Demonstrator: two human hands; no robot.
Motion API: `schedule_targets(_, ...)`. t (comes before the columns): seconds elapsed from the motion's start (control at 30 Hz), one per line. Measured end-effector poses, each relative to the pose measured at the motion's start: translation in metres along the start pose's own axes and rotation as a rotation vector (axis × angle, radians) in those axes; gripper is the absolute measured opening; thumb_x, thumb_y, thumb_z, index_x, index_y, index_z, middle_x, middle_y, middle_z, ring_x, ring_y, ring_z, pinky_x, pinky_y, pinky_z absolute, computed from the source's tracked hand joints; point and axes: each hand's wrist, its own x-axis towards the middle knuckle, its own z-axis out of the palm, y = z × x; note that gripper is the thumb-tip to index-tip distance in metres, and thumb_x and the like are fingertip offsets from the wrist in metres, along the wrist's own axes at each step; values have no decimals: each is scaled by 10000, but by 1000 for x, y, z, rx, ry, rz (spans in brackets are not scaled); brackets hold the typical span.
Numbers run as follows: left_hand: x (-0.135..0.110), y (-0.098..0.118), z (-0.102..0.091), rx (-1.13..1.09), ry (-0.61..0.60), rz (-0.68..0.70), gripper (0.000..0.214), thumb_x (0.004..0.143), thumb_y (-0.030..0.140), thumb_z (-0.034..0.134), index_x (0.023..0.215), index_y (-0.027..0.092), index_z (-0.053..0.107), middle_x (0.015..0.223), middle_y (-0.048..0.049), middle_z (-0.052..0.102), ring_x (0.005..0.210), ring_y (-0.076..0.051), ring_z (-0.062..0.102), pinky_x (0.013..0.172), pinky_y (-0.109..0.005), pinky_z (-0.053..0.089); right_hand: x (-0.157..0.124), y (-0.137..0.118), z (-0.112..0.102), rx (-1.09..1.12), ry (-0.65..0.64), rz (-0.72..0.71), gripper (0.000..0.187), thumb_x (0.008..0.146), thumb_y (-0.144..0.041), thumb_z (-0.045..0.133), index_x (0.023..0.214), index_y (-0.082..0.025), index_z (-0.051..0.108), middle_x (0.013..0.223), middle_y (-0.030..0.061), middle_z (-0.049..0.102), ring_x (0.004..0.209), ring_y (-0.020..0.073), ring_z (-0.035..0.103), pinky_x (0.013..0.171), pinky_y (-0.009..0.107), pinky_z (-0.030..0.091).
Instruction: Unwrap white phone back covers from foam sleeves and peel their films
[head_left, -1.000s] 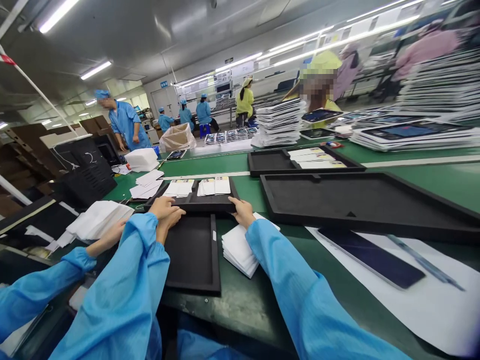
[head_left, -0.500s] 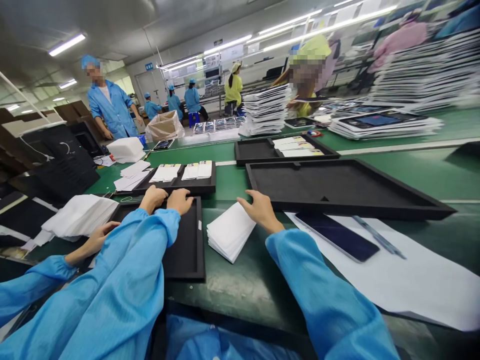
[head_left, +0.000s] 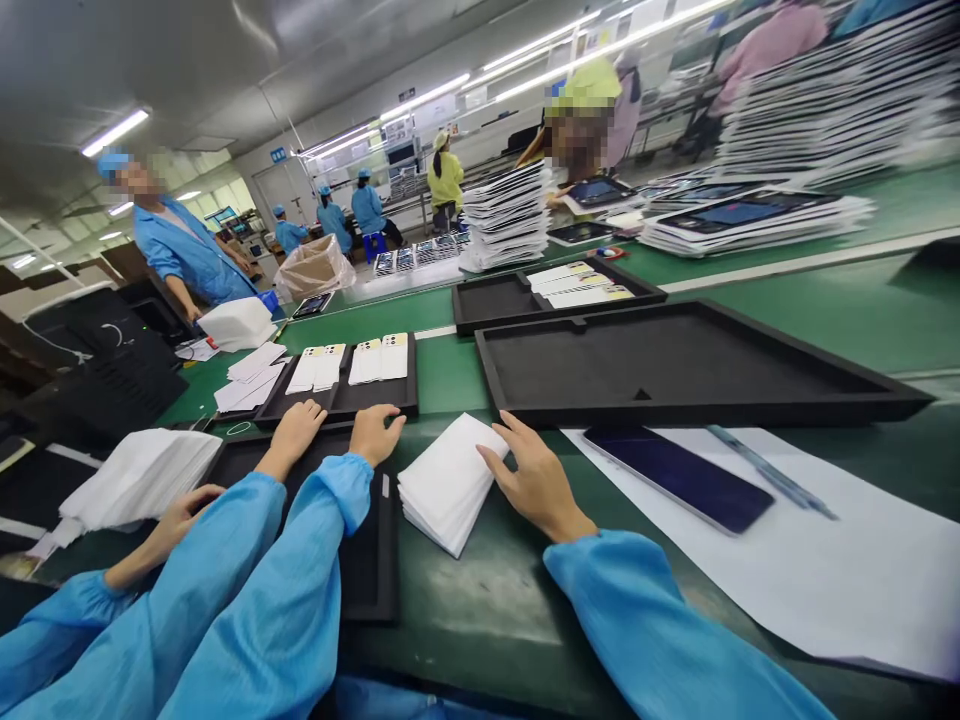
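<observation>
My left hand (head_left: 375, 435) is over the far right corner of a low black tray (head_left: 382, 570), thumb and fingers apart with nothing between them. Just beyond it is a black divided tray (head_left: 409, 385) with several pale phone-like pieces (head_left: 366, 362), yellowish at one end. My right hand (head_left: 536, 475) is spread at the right edge of a stack of thin white sheets or sleeves (head_left: 446, 480). Its fingertips appear to touch the stack, which lies fanned on the green bench. Another person's hand (head_left: 295, 437) in a blue sleeve is beside my left hand.
A large black tray (head_left: 637, 365) lies beyond my right hand. Beside that arm, a dark phone (head_left: 679, 480) and a pen (head_left: 772, 470) rest on white paper (head_left: 825, 560). A co-worker's second hand (head_left: 180, 520) is near a white stack (head_left: 142, 475) at left.
My right hand has come down closer against the white stack. My left hand has shifted slightly, its thumb now farther from its fingers. The view has tilted a little.
</observation>
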Motion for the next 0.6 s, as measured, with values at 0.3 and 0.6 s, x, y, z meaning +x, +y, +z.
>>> schedule_targets(0.3,106,-35,2,131,78,-297,114,797,236,679,828,126,686,995,-118,690,1084,-266,594,1046,-382,404,2,-39,-23,-84,34,-222,278,939,-266,514,1144,-93,588,1213,232,619,1075,302,643,840,415,585)
schedule_targets(0.6,199,-83,-9,172,59,-615,308,882,384,603,1083,151,616,1148,-79,618,1082,-217,590,946,-429,492,-1,-47,-26,-52,-20,-216,301,938,-219,497,1180,-51,560,1174,254,635,990,303,683,739,368,619)
